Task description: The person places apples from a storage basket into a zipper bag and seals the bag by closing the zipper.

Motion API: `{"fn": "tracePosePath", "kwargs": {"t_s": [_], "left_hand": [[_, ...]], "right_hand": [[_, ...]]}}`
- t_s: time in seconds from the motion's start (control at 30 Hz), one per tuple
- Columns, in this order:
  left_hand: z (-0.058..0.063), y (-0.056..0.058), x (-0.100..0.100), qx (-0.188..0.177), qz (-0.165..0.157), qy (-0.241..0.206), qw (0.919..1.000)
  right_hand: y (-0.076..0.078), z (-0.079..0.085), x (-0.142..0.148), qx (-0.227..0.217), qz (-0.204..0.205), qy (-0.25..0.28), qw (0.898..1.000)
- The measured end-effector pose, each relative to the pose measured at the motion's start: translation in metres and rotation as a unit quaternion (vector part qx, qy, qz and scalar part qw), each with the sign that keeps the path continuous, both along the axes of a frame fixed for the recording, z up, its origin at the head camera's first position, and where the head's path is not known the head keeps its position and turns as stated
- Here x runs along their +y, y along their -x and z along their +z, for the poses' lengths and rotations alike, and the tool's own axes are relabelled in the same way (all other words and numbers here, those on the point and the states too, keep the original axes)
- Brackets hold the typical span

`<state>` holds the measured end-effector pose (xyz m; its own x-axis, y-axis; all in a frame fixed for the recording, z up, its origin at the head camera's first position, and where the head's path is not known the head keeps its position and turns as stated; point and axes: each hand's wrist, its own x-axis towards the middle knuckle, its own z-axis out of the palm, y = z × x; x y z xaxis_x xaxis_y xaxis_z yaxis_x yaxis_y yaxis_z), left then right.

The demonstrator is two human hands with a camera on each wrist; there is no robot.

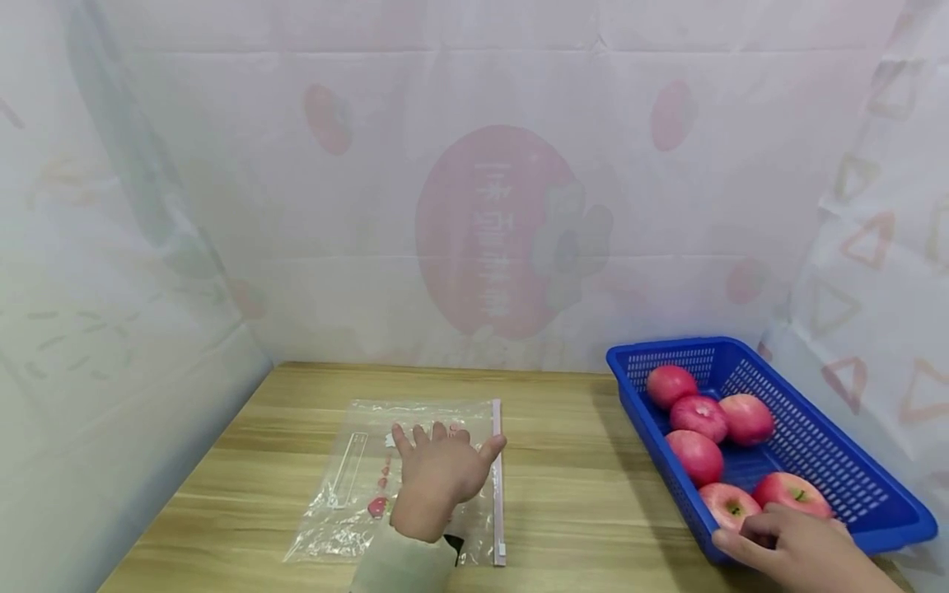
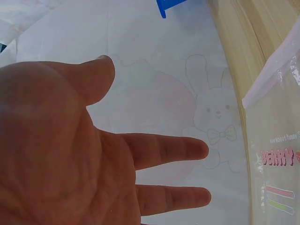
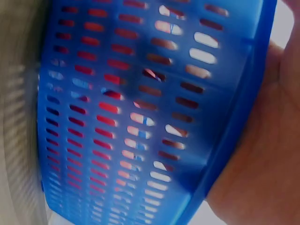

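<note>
My left hand is spread with its fingers straight, over a clear zip bag lying flat on the table. In the left wrist view its palm, thumb and two fingers show with nothing held, and the printed bag is at the right. My right hand reaches over the near rim of the blue basket, beside two red apples. In the right wrist view the basket wall hides the fingers, so I cannot tell whether they grip an apple.
More red apples lie in the left and far part of the basket, which stands at the right of the wooden table. The bag's pink zip edge faces the basket. White printed sheets wall the table at the back and sides.
</note>
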<state>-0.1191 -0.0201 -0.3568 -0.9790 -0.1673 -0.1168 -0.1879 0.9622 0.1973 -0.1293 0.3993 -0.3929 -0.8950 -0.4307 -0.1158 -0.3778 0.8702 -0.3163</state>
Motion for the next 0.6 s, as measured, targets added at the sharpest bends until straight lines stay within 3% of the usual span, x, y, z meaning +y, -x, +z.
{"fn": "tracePosePath", "kwargs": {"t_s": [0.17,0.3,0.47,0.6], "left_hand": [[0.006,-0.018,0.019,-0.006,0.023,0.005,0.9997],[0.013,-0.034,0.038,-0.006,0.043,0.011,0.999],[0.021,-0.055,0.062,-0.009,0.069,0.014,0.9975],[0.028,-0.071,0.082,-0.011,0.09,0.018,0.9957]], "right_hand": [[-0.002,0.003,-0.005,-0.014,-0.036,0.009,0.999],[-0.007,0.008,-0.011,0.013,-0.05,0.008,0.999],[-0.016,0.01,-0.01,0.056,-0.025,0.017,0.998],[-0.021,0.014,-0.003,0.043,-0.006,-0.003,0.999]]}}
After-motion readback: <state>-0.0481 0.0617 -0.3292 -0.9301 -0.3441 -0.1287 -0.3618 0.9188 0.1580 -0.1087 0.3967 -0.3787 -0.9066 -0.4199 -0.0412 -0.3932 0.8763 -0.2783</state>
